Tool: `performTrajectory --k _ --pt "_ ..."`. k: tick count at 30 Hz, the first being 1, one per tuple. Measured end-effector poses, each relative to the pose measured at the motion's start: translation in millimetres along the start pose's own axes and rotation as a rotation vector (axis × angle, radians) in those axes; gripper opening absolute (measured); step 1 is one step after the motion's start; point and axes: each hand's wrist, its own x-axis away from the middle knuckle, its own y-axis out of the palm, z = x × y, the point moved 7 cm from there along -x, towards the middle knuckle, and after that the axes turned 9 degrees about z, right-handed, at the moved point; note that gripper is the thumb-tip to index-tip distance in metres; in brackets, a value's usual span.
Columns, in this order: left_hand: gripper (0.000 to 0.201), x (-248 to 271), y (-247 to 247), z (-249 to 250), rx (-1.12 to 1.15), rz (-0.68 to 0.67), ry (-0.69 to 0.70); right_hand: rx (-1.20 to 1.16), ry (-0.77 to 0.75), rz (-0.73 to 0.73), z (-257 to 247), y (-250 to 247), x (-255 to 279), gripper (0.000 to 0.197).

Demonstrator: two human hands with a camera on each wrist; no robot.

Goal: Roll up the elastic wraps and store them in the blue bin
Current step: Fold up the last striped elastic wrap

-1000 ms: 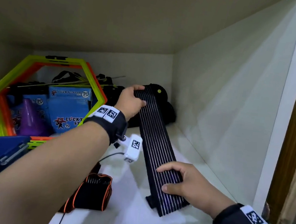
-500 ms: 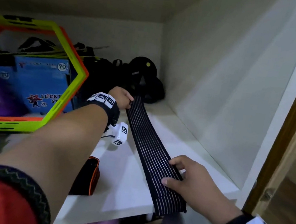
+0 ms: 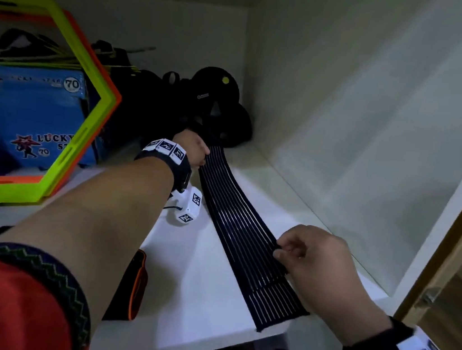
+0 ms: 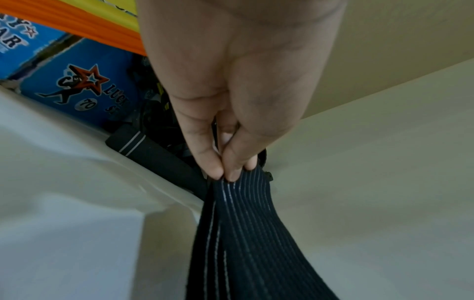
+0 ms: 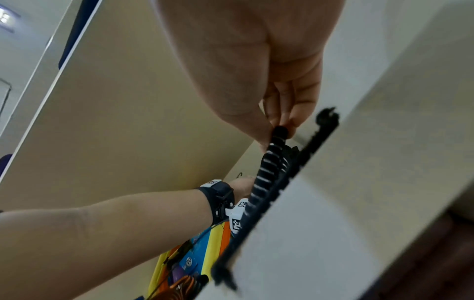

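Observation:
A long black elastic wrap (image 3: 235,222) with thin white stripes lies stretched along the white shelf (image 3: 198,282). My left hand (image 3: 194,154) pinches its far end near the back of the shelf; the left wrist view shows thumb and fingers closed on the wrap (image 4: 243,233). My right hand (image 3: 283,249) pinches the wrap's right edge near the front end, with the fold of the wrap (image 5: 266,168) between thumb and fingers (image 5: 290,113). A second wrap (image 3: 136,285), black with orange trim, sits rolled under my left forearm. The blue bin is out of view.
Yellow-green and orange hexagon rings (image 3: 85,114) lean at the back left in front of a blue box (image 3: 32,113). Black gear (image 3: 218,105) is piled in the back corner. The cabinet's side wall (image 3: 361,133) stands close on the right, and the shelf's front edge (image 3: 216,346) is near.
My left hand has lowered the wrap's far end from mid-air to the shelf. My right hand went from pressing flat on the wrap to pinching its edge. The blue bin left the view.

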Motion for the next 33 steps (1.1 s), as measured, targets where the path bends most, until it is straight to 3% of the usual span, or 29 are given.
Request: performTrajectory --k 8,15,17,20,23,29,33 --pt "0.016 -17 11 -18 -0.188 0.018 0.015 -0.15 0.136 -0.225 11 16 -8 0.017" --pt "0.027 -22 44 -17 -0.324 -0.163 0.098 0.194 0.065 -0.357 23 28 -17 0.047" --pt "0.029 -21 59 -19 -0.397 -0.251 0.124 0.2 0.082 -0.379 25 30 -21 0.037" --pt "0.033 -20 72 -19 -0.534 -0.33 0.155 0.154 0.05 -0.365 19 31 -27 0.018" --pt "0.035 -24 75 -21 -0.628 -0.345 0.177 0.053 0.038 -0.293 16 29 -31 0.021" --pt "0.036 -45 84 -35 -0.724 -0.346 0.218 -0.296 0.071 -0.304 6 27 -41 0.019" --pt "0.031 -41 78 -34 -0.704 -0.35 0.188 -0.431 0.221 -0.324 3 27 -47 0.016"
